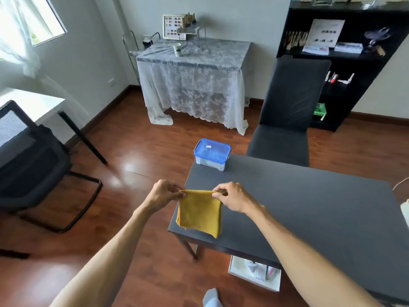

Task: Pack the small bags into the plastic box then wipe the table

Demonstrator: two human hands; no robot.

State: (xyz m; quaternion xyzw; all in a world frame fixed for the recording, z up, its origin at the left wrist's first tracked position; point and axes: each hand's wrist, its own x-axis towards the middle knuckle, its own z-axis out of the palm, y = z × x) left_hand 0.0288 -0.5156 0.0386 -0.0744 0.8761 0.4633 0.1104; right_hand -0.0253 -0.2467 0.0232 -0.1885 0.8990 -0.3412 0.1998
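Pinching the cloth's [200, 212] top corners, the left hand [162, 196] and right hand [232, 199] hold it above the table's [298, 209] left edge. It hangs as a folded square, top edge level, lower corners pointing down. Farther back the box [212, 154], blue lid on, sits on the table's far corner. Wood floor [132, 140] lies left, a dark chair [287, 111] behind.

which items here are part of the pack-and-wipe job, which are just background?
Job:
- plastic box, blue lid on, at the table's far corner
- yellow cloth, held up by its top corners
- left hand and right hand, pinching the cloth
- dark table

Background:
- dark chair
- lace-covered table
- black shelf
- white box under the table
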